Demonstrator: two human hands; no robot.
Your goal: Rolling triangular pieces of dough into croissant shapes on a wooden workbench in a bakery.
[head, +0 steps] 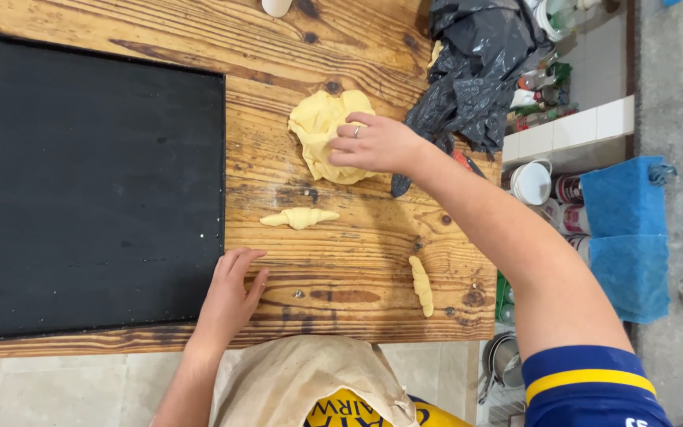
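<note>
Head view, looking straight down: a person at a wooden table (341,261) works yellow dough. R hand (377,144), ring on one finger, rests on the right side of a big crumpled dough lump (322,130), fingers (349,133) curled into it, gripping the edge. L hand (231,296) lies flat on the wood near the front edge, fingers spread and open, holding nothing, just beside a large black tray (88,190) that covers the table's left part. Two shaped pieces sit apart from the lump: a small crescent roll (300,217) mid-table & a longer dough stick (421,286) toward the front right. A black plastic bag (476,71) is bunched at the far right corner, touching or nearly touching the lump's side. Risks, as judged: the stick lies close to the table edge, so a sweep of the R forearm could knock it off; dough may pick up the bag if dragged that way.
</note>
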